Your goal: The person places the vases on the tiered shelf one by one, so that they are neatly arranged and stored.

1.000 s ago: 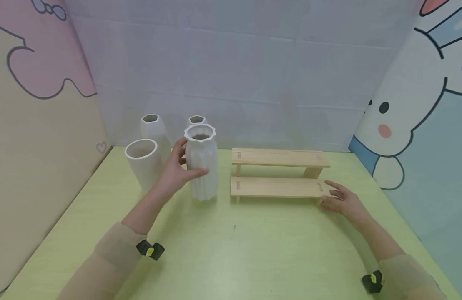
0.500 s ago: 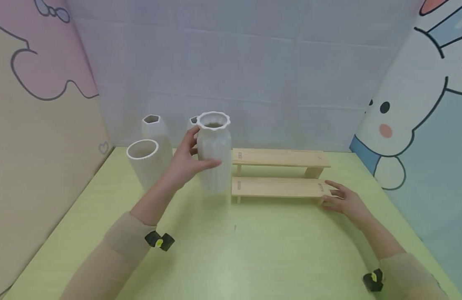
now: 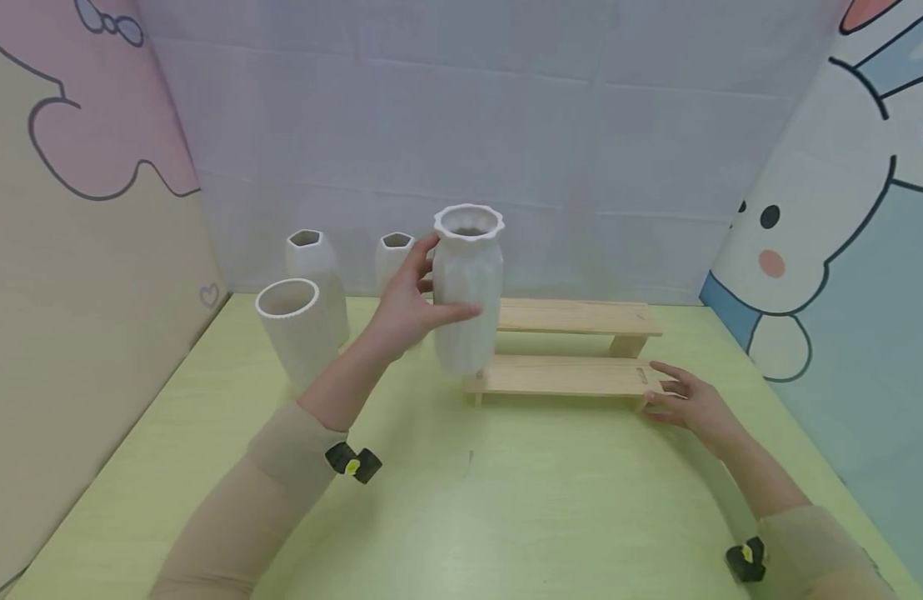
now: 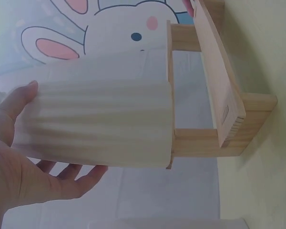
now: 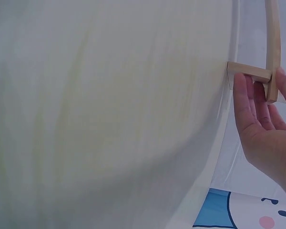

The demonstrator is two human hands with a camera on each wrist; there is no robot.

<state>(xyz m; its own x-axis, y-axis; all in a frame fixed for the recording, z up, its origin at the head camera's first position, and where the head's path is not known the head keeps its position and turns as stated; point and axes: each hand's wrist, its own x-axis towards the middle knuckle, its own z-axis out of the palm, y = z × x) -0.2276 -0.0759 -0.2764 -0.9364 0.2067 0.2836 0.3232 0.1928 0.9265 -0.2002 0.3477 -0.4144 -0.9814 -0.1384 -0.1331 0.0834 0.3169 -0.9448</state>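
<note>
In the head view a white vase with a scalloped rim (image 3: 471, 275) is gripped round its side by the left hand (image 3: 405, 312). It hangs in the air, overlapping the left end of the two-tier wooden stand (image 3: 566, 375). The left wrist view shows the ribbed vase (image 4: 100, 124) between thumb and fingers of the left hand (image 4: 28, 176). The right hand (image 3: 690, 408) is at the right end of the lower shelf; in the right wrist view the right hand (image 5: 269, 129) holds the stand's end (image 5: 272, 67) with thumb and fingers.
At the left stand a wide-mouthed ribbed white vase (image 3: 296, 337) and, behind it, a white vase with an angular opening (image 3: 322, 275). Another angular-mouthed vase (image 3: 390, 260) is behind the left hand. A pale curtain (image 3: 506, 150) backs the green table (image 3: 461, 517).
The left hand has carried the scalloped vase rightward and up, from beside the stand to over its left end. The right hand and the stand have stayed in place.
</note>
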